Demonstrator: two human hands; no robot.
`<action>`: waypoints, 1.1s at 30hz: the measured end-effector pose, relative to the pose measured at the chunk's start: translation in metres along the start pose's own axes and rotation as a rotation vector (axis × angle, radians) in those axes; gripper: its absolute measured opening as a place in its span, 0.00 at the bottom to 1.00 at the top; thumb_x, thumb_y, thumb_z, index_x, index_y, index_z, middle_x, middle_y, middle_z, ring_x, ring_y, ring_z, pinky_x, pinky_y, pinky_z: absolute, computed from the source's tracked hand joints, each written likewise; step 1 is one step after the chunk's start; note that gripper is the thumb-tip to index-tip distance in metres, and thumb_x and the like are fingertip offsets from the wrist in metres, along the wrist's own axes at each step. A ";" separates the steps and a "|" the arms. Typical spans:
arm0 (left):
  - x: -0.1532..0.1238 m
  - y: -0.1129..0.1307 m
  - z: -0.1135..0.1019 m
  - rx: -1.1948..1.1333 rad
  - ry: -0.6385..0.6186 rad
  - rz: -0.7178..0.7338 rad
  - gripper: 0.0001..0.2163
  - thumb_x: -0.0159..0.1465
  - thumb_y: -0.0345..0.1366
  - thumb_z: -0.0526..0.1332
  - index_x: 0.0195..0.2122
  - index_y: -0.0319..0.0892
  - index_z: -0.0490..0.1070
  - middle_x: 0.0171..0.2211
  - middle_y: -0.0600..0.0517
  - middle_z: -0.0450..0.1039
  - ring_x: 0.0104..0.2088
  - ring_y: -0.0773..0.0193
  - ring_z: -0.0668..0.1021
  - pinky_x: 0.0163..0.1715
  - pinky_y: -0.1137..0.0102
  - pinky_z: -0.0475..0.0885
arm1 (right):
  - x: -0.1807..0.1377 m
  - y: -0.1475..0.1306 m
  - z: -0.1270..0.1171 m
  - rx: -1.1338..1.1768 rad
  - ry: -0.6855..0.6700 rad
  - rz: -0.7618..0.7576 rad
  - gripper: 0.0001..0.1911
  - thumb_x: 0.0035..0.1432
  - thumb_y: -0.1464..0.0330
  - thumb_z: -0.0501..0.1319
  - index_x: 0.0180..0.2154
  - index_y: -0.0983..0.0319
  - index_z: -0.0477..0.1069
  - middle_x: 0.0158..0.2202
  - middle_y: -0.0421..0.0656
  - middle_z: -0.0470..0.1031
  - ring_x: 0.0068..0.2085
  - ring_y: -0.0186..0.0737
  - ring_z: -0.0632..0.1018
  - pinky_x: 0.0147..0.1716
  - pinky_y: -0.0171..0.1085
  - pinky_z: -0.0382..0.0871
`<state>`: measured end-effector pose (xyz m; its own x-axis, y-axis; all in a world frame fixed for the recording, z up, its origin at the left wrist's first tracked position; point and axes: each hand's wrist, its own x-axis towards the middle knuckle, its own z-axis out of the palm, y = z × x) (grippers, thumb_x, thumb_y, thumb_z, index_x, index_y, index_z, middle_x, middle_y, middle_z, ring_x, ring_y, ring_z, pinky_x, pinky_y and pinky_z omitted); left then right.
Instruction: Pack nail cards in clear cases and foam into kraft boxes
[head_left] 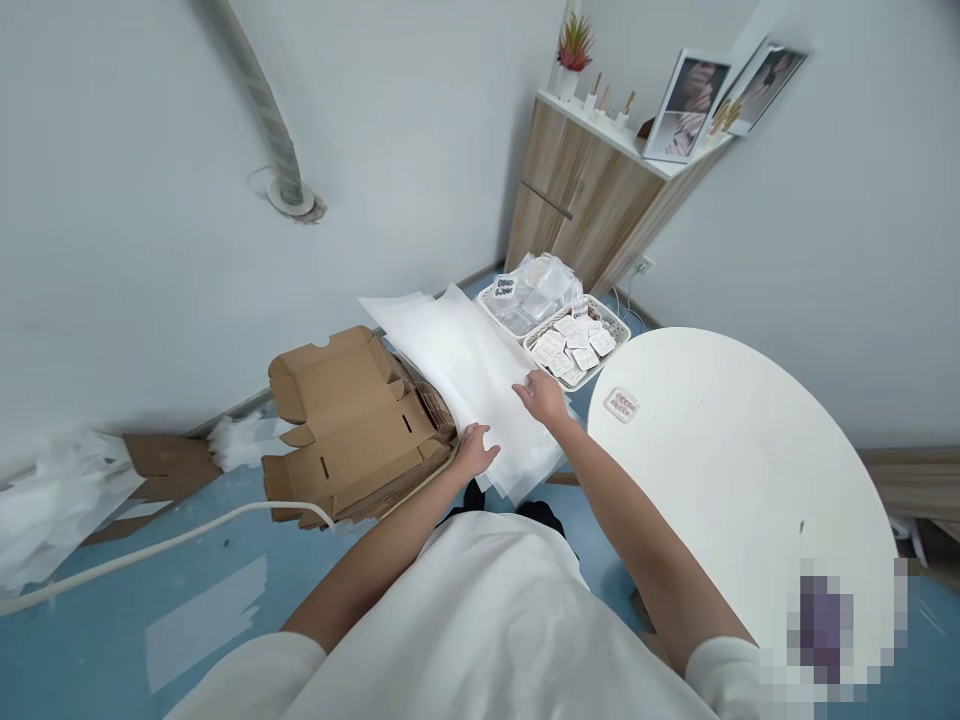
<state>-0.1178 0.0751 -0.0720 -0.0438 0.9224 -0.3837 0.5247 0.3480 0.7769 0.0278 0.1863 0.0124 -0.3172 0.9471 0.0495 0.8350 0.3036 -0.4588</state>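
Observation:
A loose stack of large white translucent sheets (469,350) lies in front of me, its layers fanned unevenly at the near corner. My left hand (475,452) is over the stack's near left edge, thumb and fingers apart. Farther along the right edge is my right hand (544,398), also open, with its thumb pointing left across the top sheet. Both hands seem to rest on or just above the sheets; contact is hard to tell. Left of the stack lies a pile of flattened brown cardboard boxes (360,440), partly under the sheets.
Two white baskets, one with clear plastic packets (540,290) and one with white cards (574,350), stand beyond the sheets. On the right, a round white table (720,430) holds a small clear pack (621,404). A pale hose (180,535) crosses the blue floor on the left.

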 end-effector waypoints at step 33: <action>-0.022 0.173 0.166 -0.241 -0.461 0.202 0.29 0.56 0.33 0.58 0.58 0.42 0.49 0.39 0.48 0.72 0.27 0.71 0.75 0.32 0.71 0.70 | -0.298 0.159 -0.088 0.671 0.756 0.844 0.17 0.49 0.62 0.52 0.38 0.63 0.70 0.33 0.45 0.73 0.32 0.38 0.71 0.29 0.36 0.64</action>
<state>0.1145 0.0870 -0.0120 0.4424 0.8250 -0.3517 0.2723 0.2501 0.9291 0.2945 -0.0385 0.0029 0.6996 0.7092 -0.0872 0.1976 -0.3094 -0.9302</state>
